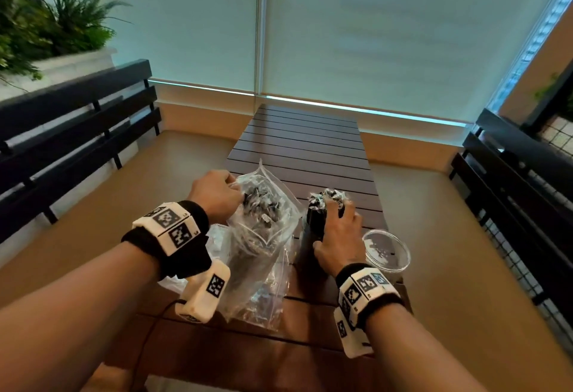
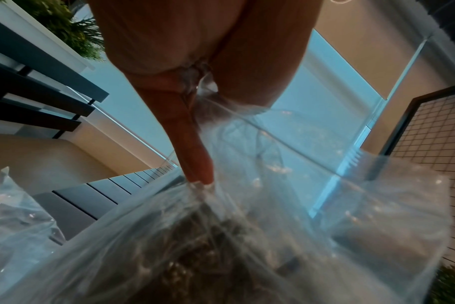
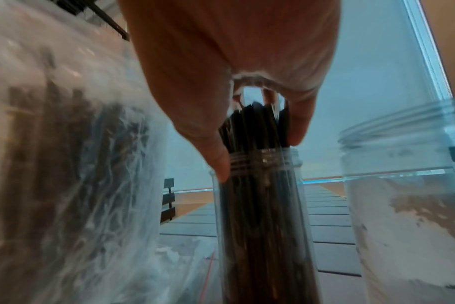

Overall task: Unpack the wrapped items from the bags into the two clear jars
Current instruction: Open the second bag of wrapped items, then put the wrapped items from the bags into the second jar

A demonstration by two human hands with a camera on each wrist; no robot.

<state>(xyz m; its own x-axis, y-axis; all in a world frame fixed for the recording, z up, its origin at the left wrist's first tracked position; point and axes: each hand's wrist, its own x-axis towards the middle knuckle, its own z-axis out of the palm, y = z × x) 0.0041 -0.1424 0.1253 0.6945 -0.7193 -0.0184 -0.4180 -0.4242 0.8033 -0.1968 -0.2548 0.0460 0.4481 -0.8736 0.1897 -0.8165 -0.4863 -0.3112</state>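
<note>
My left hand (image 1: 228, 190) grips the upper edge of a clear plastic bag (image 1: 263, 224) that stands on the slatted table and holds several dark wrapped items (image 1: 259, 202). In the left wrist view the bag's film (image 2: 247, 226) is bunched between thumb and fingers (image 2: 195, 144). My right hand (image 1: 336, 221) curls over the tops of dark wrapped sticks (image 3: 257, 127) that stand packed in a tall clear jar (image 3: 260, 216), thumb at the jar's threaded neck. A second clear jar (image 1: 386, 250), wider and almost empty, stands just right of that hand.
The dark wooden slatted table (image 1: 297, 143) runs away from me toward a blind-covered window. A crumpled clear bag (image 1: 173, 283) lies under my left wrist. Black benches (image 1: 77, 131) flank both sides, with plants at the far left.
</note>
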